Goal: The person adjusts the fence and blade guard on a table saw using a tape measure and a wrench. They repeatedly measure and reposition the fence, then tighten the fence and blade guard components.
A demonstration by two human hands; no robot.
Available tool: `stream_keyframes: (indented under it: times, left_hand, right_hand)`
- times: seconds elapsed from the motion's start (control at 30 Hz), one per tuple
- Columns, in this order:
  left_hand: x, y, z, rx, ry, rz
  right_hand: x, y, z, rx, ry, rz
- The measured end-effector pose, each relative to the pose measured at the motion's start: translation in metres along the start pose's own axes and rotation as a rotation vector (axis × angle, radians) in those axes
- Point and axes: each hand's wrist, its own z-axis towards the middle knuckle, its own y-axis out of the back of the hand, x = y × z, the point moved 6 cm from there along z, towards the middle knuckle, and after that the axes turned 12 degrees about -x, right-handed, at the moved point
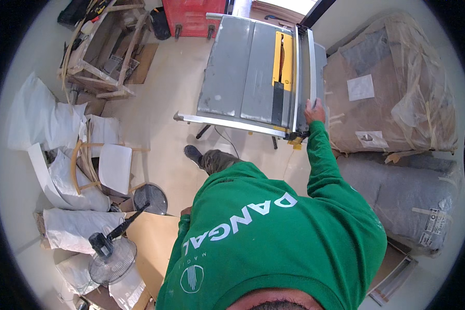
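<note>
My right hand is closed on the near part of the silver rip fence of a grey table saw. The saw has a yellow insert with a blade in its slot, a silver front rail and dark legs. A cable hangs below it to the floor. My left hand shows only as a small patch beside my body, low in the middle; its fingers are hidden.
Wrapped bulky items line the right wall. At left stand a wooden frame, white bundles, chair parts and a pedestal fan. A board lies low left. A red panel on casters stands behind.
</note>
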Motion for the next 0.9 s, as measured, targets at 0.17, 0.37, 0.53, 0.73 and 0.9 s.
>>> stream_keyframes:
  times: [0.17,0.37,0.53,0.73,0.9]
  left_hand:
    - [0.025,0.023,0.027,0.130,0.107,-0.074]
    - [0.087,0.114,0.061,0.001,0.458,-0.807]
    - [0.164,0.248,0.098,-0.268,0.772,-1.207]
    - [0.194,0.357,0.163,-0.315,0.791,-1.301]
    - [0.207,0.492,0.311,-0.540,0.473,-0.459]
  right_hand:
    - [-0.059,-0.047,0.005,-0.040,-0.042,0.065]
    - [-0.055,-0.016,0.004,-0.121,0.036,-0.062]
    - [-0.059,-0.018,0.000,-0.149,-0.019,-0.218]
    - [-0.034,-0.012,0.019,0.061,-0.147,-0.405]
    - [0.056,0.036,-0.006,-0.267,-0.255,-0.607]
